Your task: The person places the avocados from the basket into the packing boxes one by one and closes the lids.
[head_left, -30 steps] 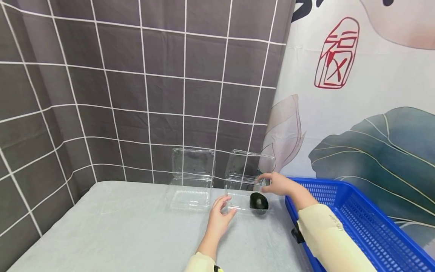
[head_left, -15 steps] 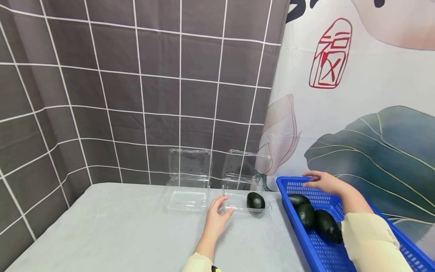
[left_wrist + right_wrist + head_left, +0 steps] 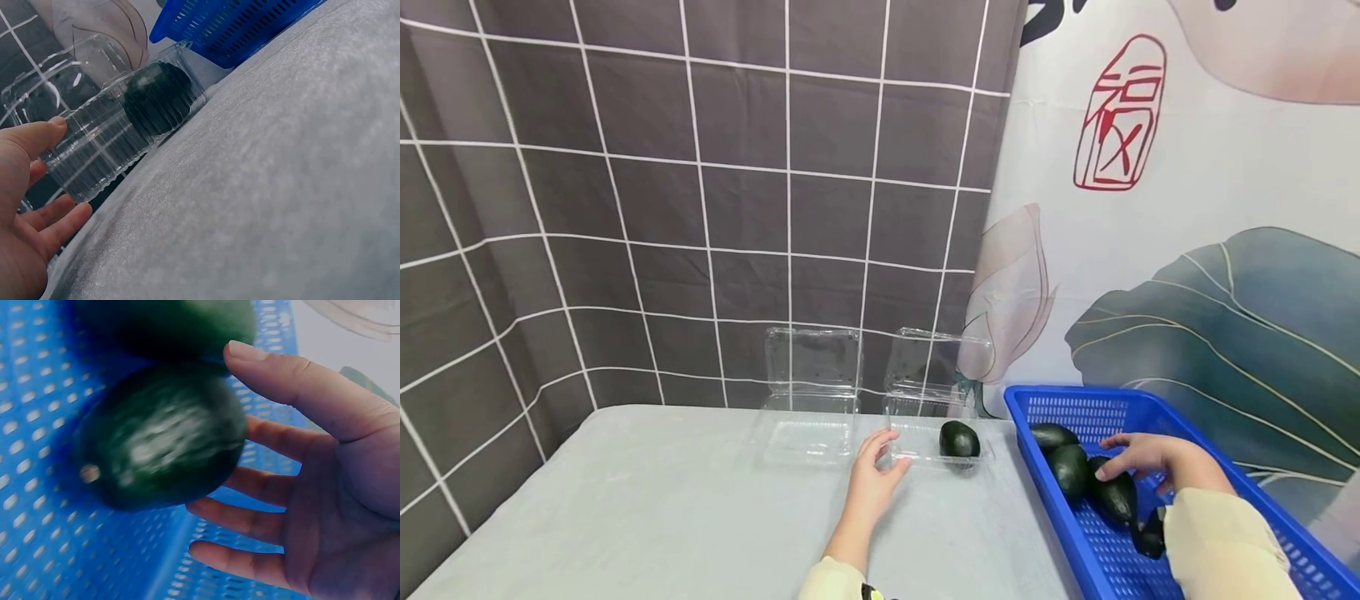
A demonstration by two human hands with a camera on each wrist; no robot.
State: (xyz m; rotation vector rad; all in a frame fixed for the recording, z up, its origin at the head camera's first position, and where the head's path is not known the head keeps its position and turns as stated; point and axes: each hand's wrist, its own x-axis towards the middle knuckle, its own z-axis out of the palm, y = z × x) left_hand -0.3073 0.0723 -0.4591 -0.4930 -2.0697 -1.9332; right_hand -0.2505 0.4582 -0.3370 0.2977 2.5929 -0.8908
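Right hand (image 3: pixel 1150 462) is down in the blue basket (image 3: pixel 1240 492) at about 3 o'clock on the table (image 3: pixel 662 500), fingers spread and starting to wrap around an avocado (image 3: pixel 1116 497). In the right wrist view the thumb (image 3: pixel 281 378) is over the top of that avocado (image 3: pixel 159 434) and the fingers are underneath it, but it doesn't look like a real grip yet, more touching than holding. Two more avocados (image 3: pixel 1070 469) sit in the basket just past it, toward 12 o'clock.

Left hand (image 3: pixel 872 483) is open and relaxed at the near left corner of the right clamshell box (image 3: pixel 925 437), thumb tip (image 3: pixel 53 125) right up against the clear plastic. One avocado (image 3: pixel 958 439) is already lying in that box, over at its right end. A second empty clamshell (image 3: pixel 808 433) sits just beside it toward 9 o'clock, lid up against the tiled wall.

What could go wrong, as I see it: the avocado is round and smooth, so with the hand this loose it could roll off the fingers and drop back among the others. The box is also flimsy and light, and the left hand is only touching it, not pinning it, so dropping fruit in at the free end could skid it or tip it. The upright lid might flop down too.
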